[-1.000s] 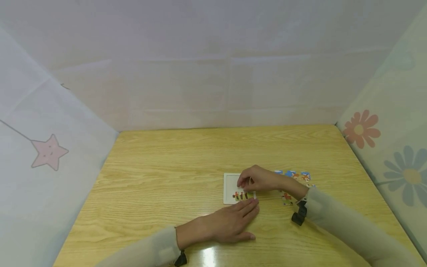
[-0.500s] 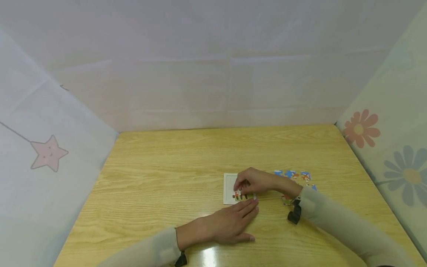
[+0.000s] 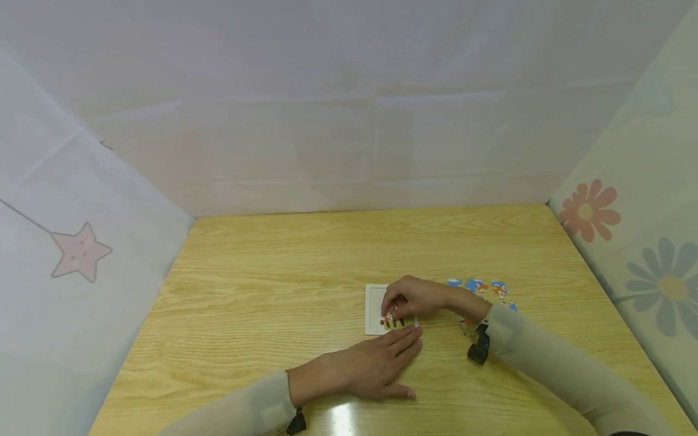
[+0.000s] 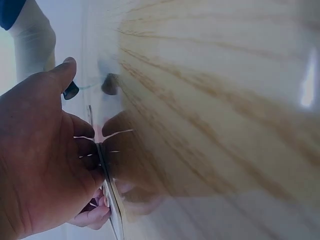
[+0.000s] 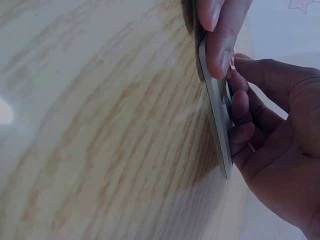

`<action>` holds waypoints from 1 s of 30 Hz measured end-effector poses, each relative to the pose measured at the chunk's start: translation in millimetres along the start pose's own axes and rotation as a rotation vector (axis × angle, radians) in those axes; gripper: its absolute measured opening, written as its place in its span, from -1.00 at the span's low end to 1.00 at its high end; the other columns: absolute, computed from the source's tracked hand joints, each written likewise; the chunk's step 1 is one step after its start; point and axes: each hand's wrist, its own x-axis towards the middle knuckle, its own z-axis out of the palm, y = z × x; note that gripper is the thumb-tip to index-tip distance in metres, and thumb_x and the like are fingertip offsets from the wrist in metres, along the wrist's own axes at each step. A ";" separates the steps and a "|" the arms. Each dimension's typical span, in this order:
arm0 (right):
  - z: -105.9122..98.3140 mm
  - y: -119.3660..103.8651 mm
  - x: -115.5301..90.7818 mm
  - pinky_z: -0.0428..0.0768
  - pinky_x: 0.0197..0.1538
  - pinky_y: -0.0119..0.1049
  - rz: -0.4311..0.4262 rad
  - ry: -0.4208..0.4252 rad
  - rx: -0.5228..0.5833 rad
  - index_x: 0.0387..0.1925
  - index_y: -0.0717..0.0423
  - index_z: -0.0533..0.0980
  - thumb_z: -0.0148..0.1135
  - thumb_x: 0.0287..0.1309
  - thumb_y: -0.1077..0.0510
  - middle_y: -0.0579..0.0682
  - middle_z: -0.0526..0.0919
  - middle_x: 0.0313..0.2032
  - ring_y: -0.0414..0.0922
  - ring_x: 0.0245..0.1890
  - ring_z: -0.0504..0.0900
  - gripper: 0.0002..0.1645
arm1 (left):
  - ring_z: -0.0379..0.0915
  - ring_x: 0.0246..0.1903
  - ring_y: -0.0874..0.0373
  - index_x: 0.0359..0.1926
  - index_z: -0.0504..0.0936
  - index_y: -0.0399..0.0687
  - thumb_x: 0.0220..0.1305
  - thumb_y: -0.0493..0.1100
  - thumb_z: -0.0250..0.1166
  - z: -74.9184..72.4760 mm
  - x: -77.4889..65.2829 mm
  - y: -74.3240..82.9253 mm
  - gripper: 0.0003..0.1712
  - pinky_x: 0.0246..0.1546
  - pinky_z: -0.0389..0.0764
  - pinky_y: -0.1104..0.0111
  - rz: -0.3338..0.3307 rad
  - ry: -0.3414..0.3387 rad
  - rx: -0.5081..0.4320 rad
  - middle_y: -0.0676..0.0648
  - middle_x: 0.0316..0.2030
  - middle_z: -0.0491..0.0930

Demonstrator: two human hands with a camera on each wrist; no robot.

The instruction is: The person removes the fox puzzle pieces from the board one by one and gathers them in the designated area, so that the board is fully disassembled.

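A white puzzle tray [image 3: 368, 312] lies on the table, with joined jigsaw pieces [image 3: 402, 323] along its near right part. My left hand [image 3: 376, 366] lies flat, its straight fingertips resting on the tray's near right edge. Over the tray, my right hand [image 3: 418, 297] has thumb and forefinger together at a small jigsaw piece [image 5: 232, 62], which they pinch; the fingers cover most of it. In the right wrist view, the other curled fingers of the right hand [image 5: 285, 120] touch the tray's surface. The left wrist view shows the left palm [image 4: 45, 160] beside the tray's edge.
Several loose jigsaw pieces [image 3: 498, 287] with blue and orange print lie right of the tray, partly hidden by the right forearm. Wood-grain table [image 3: 262, 260] surrounds the tray. Pale cloth walls [image 3: 305, 145] stand behind and at both sides.
My right hand has shifted slightly left and toward me, its fingertips now at the left end of the joined pieces. The left hand has stayed nearly still on the tray edge.
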 end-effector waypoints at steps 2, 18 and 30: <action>-0.3 0.5 0.1 0.64 -0.26 -0.42 0.000 -0.002 0.005 -0.05 0.20 0.72 0.36 0.38 0.34 0.01 0.76 -0.26 -0.32 -0.34 0.60 -0.83 | -0.15 0.68 -0.02 0.68 0.05 -0.22 0.60 0.47 -0.23 -0.4 -0.1 -0.3 0.02 0.62 0.07 0.26 0.001 0.000 0.000 -0.24 0.68 -0.04; 1.3 -3.3 -1.6 0.69 -0.18 -0.34 0.069 -0.022 0.067 -0.06 0.16 0.71 0.31 0.41 0.34 -0.05 0.76 -0.28 -0.21 -0.29 0.67 -0.84 | -0.21 0.68 -0.04 0.68 0.05 -0.21 0.55 0.52 -0.18 -1.9 0.2 -0.6 0.08 0.63 0.02 0.28 0.004 -0.028 -0.052 -0.24 0.68 -0.06; -0.3 0.9 -5.7 0.75 -0.08 -0.29 0.109 0.030 0.121 -0.02 0.13 0.71 0.34 0.44 0.28 -0.10 0.77 -0.18 -0.16 -0.20 0.73 -0.84 | -0.23 0.69 -0.05 0.68 0.03 -0.22 0.55 0.52 -0.17 -0.8 1.9 -1.5 0.09 0.64 0.00 0.27 0.006 -0.027 -0.070 -0.26 0.68 -0.08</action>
